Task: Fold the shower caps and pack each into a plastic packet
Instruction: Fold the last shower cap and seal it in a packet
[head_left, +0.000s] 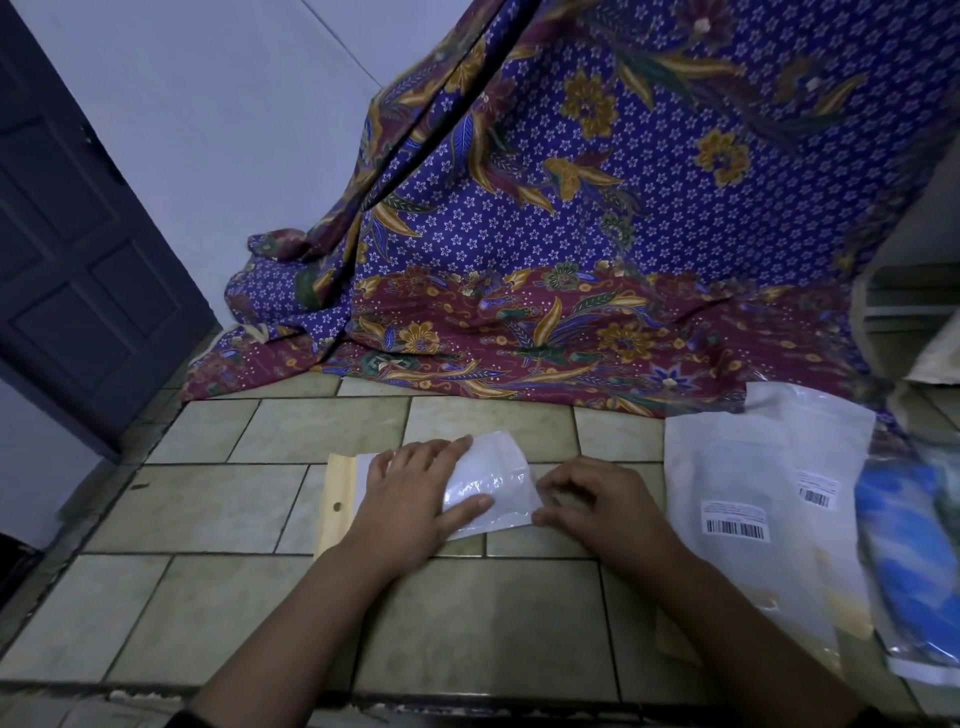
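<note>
Packet (501, 480) under flat left hand (410, 501); right hand (597, 504) pinches its edge.

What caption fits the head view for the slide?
Left hand presses a plastic packet flat on tiled floor while right hand pinches its edge; barcoded packets lie alongside.
</note>
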